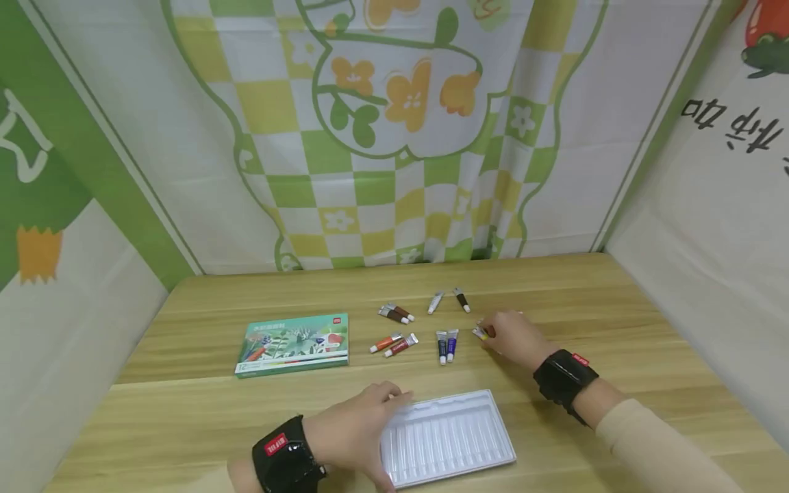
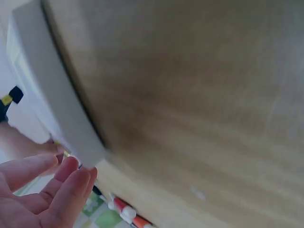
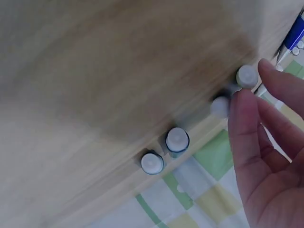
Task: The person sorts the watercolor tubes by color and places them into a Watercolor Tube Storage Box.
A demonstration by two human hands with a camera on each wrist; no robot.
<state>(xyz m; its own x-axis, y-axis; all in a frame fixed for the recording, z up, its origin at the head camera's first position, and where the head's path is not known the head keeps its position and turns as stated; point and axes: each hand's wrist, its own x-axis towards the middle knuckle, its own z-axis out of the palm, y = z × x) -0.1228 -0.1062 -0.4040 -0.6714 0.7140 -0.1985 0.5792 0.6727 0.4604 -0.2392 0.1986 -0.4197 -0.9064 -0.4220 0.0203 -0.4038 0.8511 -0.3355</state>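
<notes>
My left hand spans the left side of a white tray with a ridged plastic insert; its thumb and fingers touch the corners. In the left wrist view the fingertips lie at the tray's corner. My right hand reaches to the small paint tubes at the right. There it pinches a yellow-marked paint tube between thumb and index finger. Its white cap shows between the fingertips in the right wrist view, beside a blurred cap. The hand partly hides these tubes.
Dark blue and violet tubes lie left of my right hand. Orange, red, brown, white and black tubes lie farther left and back. A green paint box lies at the left.
</notes>
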